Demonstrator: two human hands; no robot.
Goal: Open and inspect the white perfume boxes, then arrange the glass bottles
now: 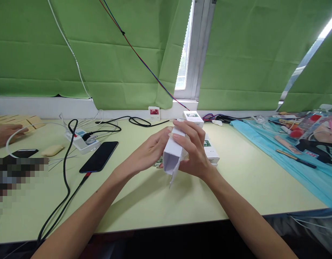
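Between my two hands is a small white cardboard box (173, 150), tilted with its near end open toward me and a flap hanging down from it. My left hand (154, 148) presses against the box's left side near its far end. The fingers of my right hand (195, 146) wrap over the top and right side. Just beyond my right hand lies a white box with a green picture (212, 154), partly covered by the hand. Behind it is another white printed box (193, 118). Something small and shiny (158, 162) shows under my left hand, too hidden to name.
A phone (99, 157) with a cable, a power strip (82, 141) and black cords lie left. Another person's hand (7, 134) is at far left by yellowish blocks (33, 121). A blue plastic sheet (276, 158) with a pen (295, 158) and a bottle (315, 120) covers the right.
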